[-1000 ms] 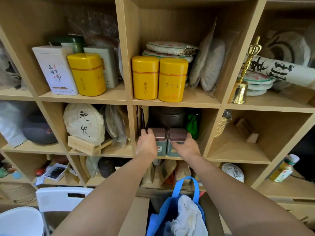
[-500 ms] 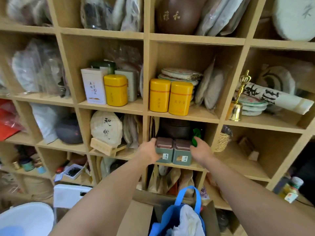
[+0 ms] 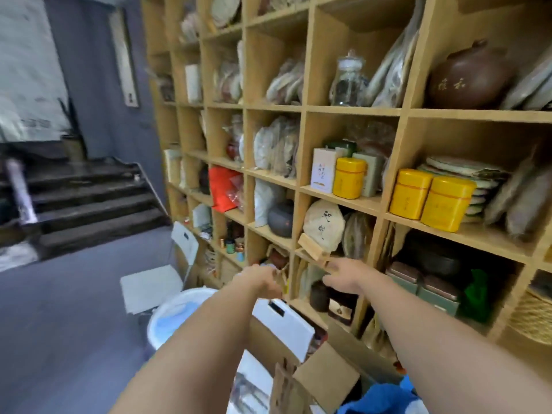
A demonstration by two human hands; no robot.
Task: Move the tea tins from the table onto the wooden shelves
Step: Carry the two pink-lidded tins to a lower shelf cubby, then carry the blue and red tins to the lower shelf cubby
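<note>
Two green tea tins (image 3: pixel 424 283) with brown lids side by side, touching, in a cubby of the wooden shelves (image 3: pixel 349 110), directly under the cubby with a pair of yellow tins (image 3: pixel 430 201). Left hand (image 3: pixel 259 280) and right hand (image 3: pixel 343 274) both empty and apart from the tins, out in front of the shelves to the tins' left. Fingers loosely spread, though blurred.

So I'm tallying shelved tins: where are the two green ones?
In the head view, the two green tins sit lower right on the shelf below the yellow tins, beside a green bag.
</note>
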